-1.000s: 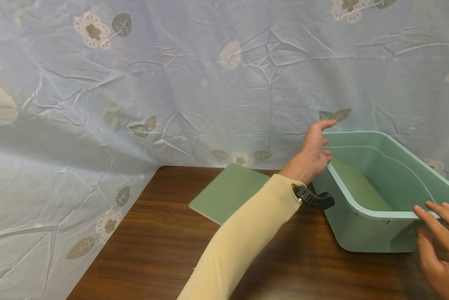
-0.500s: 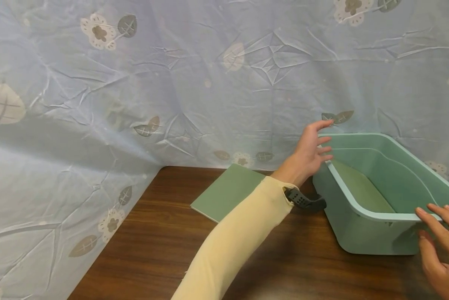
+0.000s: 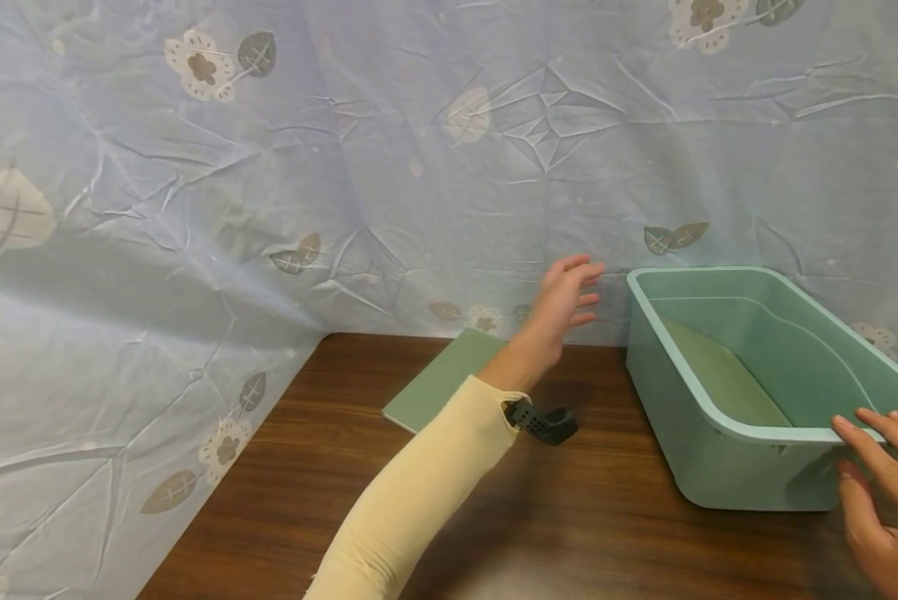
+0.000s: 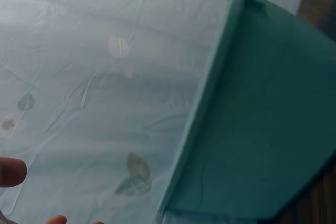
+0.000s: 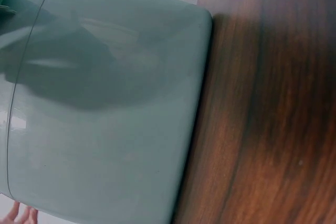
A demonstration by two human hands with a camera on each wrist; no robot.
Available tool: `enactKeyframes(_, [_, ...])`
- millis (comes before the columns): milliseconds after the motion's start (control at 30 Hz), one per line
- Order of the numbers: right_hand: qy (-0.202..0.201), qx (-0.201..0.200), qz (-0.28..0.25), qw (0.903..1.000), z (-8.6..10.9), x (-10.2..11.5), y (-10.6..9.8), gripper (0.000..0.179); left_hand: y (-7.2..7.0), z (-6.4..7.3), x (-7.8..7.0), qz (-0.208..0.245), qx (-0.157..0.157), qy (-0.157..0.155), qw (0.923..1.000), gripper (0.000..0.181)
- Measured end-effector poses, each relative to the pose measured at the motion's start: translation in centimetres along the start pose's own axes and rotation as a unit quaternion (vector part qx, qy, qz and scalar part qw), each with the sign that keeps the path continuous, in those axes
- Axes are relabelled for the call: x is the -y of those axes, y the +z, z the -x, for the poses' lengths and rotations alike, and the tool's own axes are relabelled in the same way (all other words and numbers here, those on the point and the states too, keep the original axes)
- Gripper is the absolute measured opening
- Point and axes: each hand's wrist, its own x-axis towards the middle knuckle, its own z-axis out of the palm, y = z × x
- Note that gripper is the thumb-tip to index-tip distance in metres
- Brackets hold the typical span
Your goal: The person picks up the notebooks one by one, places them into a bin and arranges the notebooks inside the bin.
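A pale green plastic bin (image 3: 764, 471) stands at the right of the table in the head view, its mouth facing up. My right hand (image 3: 887, 492) holds its near rim, fingertips over the edge and thumb against the outer wall. My left hand (image 3: 554, 312) is raised in the air to the left of the bin, fingers spread and apart from it. Beneath the left forearm, a thin flat green booklet (image 3: 437, 379) lies on the table, partly hidden by the sleeve. The left wrist view shows the bin's side wall (image 4: 257, 124) with left fingertips (image 4: 13, 172) at the lower left.
The dark wood-grain table (image 3: 268, 492) meets a grey-blue floral cloth (image 3: 418, 167) hanging behind and to the left. An olive-green flat surface (image 3: 719, 375) shows at the bottom inside the bin. A black band (image 3: 542, 421) sits on the left wrist.
My left hand has come off the bin's far left rim and moved left, away from it. The right hand stays on the near rim, and the bin stands in the same place.
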Motion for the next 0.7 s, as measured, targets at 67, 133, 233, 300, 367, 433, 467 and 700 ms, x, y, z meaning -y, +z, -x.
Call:
enactKeyframes(67, [-0.001,0.0,0.005,1.0,0.1,-0.1,0.0,0.041,-1.0,0.4,0.2,-0.029,-0.007,0.004,0.9996,0.042])
enactKeyframes(133, [-0.005,-0.005,0.003,1.0,0.0,-0.1,0.0,0.041,-2.0,0.7,0.4,-0.054,-0.009,0.008,0.9985,0.042])
enactKeyframes(233, [-0.007,-0.005,0.004,1.0,0.0,-0.2,0.0,0.042,-3.4,1.3,0.8,-0.087,-0.014,0.014,0.996,0.043])
enactKeyframes(300, [-0.013,-0.003,0.008,0.9999,-0.1,-0.3,-0.1,0.043,-4.3,1.6,1.1,-0.116,-0.021,0.012,0.993,0.044])
enactKeyframes(367, [-0.014,0.006,0.017,0.9997,-0.1,-0.2,-0.2,0.044,-5.2,2.0,1.4,-0.142,-0.029,0.008,0.9894,0.046])
enactKeyframes(433, [-0.019,0.014,0.026,0.9994,-0.2,-0.3,-0.3,0.045,-6.0,2.3,1.6,-0.168,-0.036,0.001,0.9851,0.048])
enactKeyframes(467, [-0.02,0.008,0.024,0.9995,-0.2,-0.3,-0.2,0.045,-6.4,2.5,1.7,-0.181,-0.04,-0.003,0.9826,0.049])
enactKeyframes(700, [-0.047,-0.001,0.03,0.9984,-0.4,-0.3,-0.1,0.045,-10.2,3.3,2.7,-0.254,-0.066,-0.039,0.9641,0.05])
